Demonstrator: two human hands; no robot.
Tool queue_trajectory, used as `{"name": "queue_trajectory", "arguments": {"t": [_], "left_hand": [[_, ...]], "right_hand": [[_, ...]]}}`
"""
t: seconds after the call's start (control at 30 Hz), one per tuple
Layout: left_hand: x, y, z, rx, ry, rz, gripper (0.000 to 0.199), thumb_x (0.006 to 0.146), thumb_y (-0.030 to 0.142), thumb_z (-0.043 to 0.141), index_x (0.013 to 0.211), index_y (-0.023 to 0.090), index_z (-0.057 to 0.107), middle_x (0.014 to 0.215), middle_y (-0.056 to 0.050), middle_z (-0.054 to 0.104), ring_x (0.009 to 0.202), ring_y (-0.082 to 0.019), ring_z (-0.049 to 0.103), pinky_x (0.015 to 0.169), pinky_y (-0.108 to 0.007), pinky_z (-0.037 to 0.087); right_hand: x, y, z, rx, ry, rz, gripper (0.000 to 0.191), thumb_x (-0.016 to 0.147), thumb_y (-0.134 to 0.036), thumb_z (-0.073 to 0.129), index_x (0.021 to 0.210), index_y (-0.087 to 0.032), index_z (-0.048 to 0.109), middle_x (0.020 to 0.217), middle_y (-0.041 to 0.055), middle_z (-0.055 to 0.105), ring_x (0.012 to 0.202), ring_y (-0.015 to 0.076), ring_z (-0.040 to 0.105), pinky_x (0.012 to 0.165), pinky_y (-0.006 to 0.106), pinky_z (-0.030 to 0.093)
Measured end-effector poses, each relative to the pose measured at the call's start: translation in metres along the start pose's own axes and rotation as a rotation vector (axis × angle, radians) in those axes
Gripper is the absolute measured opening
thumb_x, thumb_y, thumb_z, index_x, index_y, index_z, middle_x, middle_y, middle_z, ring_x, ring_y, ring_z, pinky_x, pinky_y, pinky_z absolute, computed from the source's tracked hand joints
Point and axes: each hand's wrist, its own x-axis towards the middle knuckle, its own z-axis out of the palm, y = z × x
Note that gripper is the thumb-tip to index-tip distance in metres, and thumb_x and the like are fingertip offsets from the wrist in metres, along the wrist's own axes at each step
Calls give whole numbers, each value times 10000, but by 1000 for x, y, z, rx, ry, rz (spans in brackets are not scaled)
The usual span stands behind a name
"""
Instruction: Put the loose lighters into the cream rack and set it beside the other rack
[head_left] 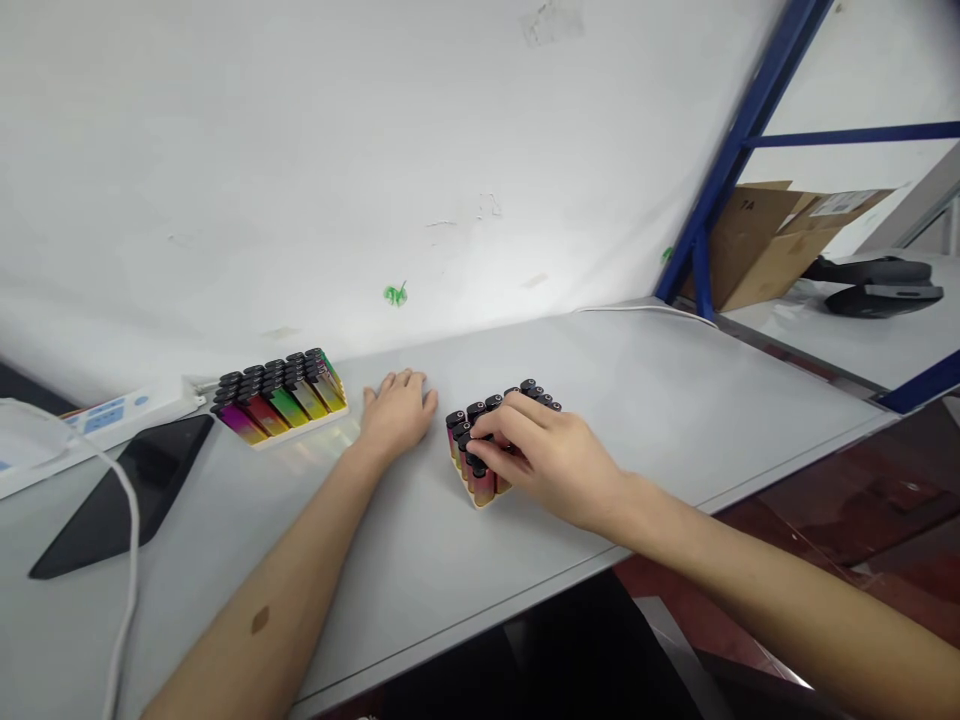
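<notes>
My right hand point(551, 455) is over a small white tray point(480, 503) of black-topped lighters point(484, 482), thumb and fingertips pinched on the top of one lighter near the tray's left side. The hand hides many of the other lighters. My left hand point(397, 412) lies flat on the grey table, its fingers stretched out, holding nothing. Farther left is a second tray point(289, 434) with rows of lighters point(281, 395) in purple, red, green and yellow; my left hand is apart from it.
A dark tablet point(127, 495) lies at the left beside a white power strip point(112, 415), with a white cable point(129, 560) in front. Behind the grey table point(600, 370) stands a white wall. At the right are a blue metal frame point(731, 160), cardboard boxes point(780, 240) and a black device point(881, 285).
</notes>
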Motion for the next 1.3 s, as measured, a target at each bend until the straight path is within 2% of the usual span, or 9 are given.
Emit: {"name": "queue_trajectory", "arguments": {"t": [0.17,0.27,0.33,0.47,0.6,0.93,1.03,1.17,1.3], "left_hand": [[0,0,0,-6,-6,0,486,976,366,289,1356,156,507,1523,-158,455,1425,-354,367,1121,-624,295],[0,0,1,1,-1,4,485,975,364,293,1351,147,510,1514,-164,464,1417,-355,378,1113,-632,301],[1,0,2,11,7,11,488,977,373,291,1350,149,511,1507,-163,471,1409,-355,389,1105,-635,309],[0,0,1,20,10,23,495,983,385,285,1354,144,508,1505,-167,473,1403,-359,394,1095,-635,321],[1,-1,2,16,2,6,488,984,379,299,1364,148,500,1522,-161,455,1416,-358,381,1110,-626,306],[-2,1,-4,-77,29,-2,403,944,314,420,1289,172,572,1469,-174,518,1378,-361,434,1095,-616,318],[4,-5,-8,-216,116,-89,349,934,327,438,1195,207,636,1268,-135,679,1219,-318,590,1035,-498,414],[14,-17,-9,-675,393,-194,347,958,364,372,1020,215,678,1056,-70,755,970,-226,692,910,-355,484],[18,-25,0,-936,424,-186,375,962,414,361,998,206,670,1030,-61,751,914,-204,690,852,-328,499]], "right_hand": [[2,1,0,13,2,17,209,994,-327,483,900,-224,638,774,23,690,601,119,603,540,252,454],[8,5,-8,-53,99,-11,247,989,-360,486,856,-223,642,664,2,658,582,129,565,565,270,435],[16,8,-16,-96,119,-69,295,957,-458,528,894,-201,658,716,28,675,669,163,589,633,302,450],[31,15,-22,-159,-186,-171,688,794,-773,556,1165,-200,644,1050,102,700,965,273,628,877,421,440],[35,19,-12,-258,-430,-140,844,770,-858,454,1294,-208,578,982,109,699,864,293,651,817,435,420],[48,24,15,-363,-362,-92,785,790,-843,445,1234,-214,596,985,99,707,876,297,668,801,404,391],[64,31,26,-408,-356,-61,781,807,-836,428,1236,-204,586,1011,109,709,897,299,668,805,396,395],[92,42,44,-431,-356,-29,733,846,-813,387,1189,-198,590,1038,111,707,920,297,668,800,388,406],[120,51,64,-446,-326,-13,729,863,-808,344,1138,-181,593,1036,123,706,901,301,671,800,408,414]]}}
